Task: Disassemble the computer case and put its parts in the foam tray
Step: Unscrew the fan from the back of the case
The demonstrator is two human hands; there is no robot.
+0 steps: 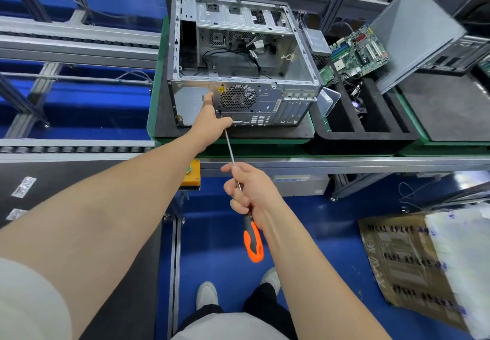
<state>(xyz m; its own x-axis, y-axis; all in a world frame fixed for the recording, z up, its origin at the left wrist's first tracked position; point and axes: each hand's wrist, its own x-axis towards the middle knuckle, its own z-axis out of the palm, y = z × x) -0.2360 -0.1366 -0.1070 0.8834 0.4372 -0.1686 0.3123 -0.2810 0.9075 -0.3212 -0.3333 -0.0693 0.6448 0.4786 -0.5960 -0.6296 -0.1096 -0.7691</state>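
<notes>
The open metal computer case [238, 56] lies on a black pad on the conveyor, rear panel facing me, with loose cables inside. My left hand [212, 119] reaches to the rear panel beside the fan grille, its fingers at a small black part near the screwdriver's tip. My right hand [248, 193] grips the long shaft of an orange-and-black screwdriver [253, 241], whose tip points at the rear panel. The black foam tray [363, 132] sits right of the case and holds a green motherboard [355, 53], a power supply [316, 45] and a clear plastic piece [328, 101].
A grey side panel [413, 37] leans over the tray's far right. Another black pad [450, 111] lies beyond it. Roller conveyor rails [79, 150] run on the left. A yellow button box [191, 174] hangs under the conveyor edge. Cardboard and plastic [424, 268] lie on the blue floor.
</notes>
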